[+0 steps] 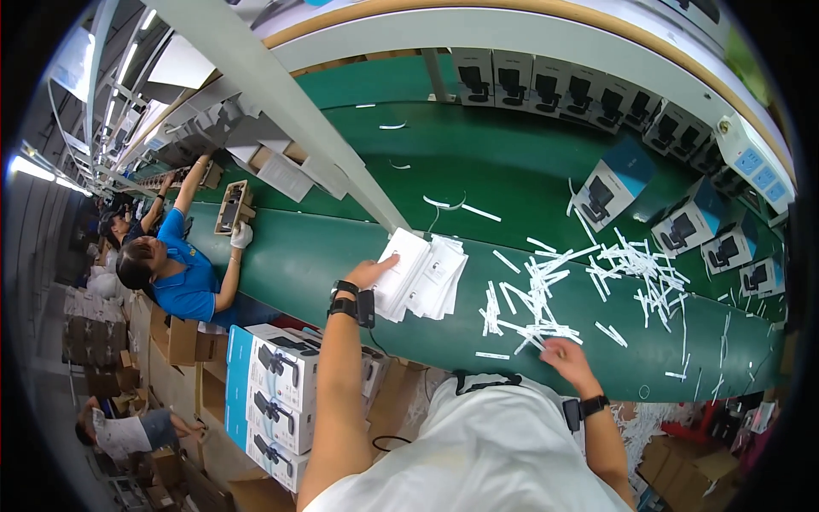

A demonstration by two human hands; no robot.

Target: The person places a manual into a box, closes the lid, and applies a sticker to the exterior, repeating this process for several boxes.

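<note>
My left hand [372, 271] grips the near-left edge of a stack of white printed booklets [401, 277], its thumb on top. A second fanned pile of white booklets [439, 277] lies right against that stack. To the right, my right hand [570, 363] is at the bench's near edge with its fingers drawn together. Its fingertips meet the end of a loose heap of white paper strips [542, 294]; whether a strip is pinched between them is too small to tell. Another heap of paper strips [653, 277] is spread farther right.
A green bench [307, 247] runs across, with a slanting metal post [341, 162] behind the booklets. Printed boxes stand at the right [610, 188] and in a row at the back [512, 77]. Stacked cartons [277, 397] rise near my left arm. A co-worker in blue [183, 277] works at left.
</note>
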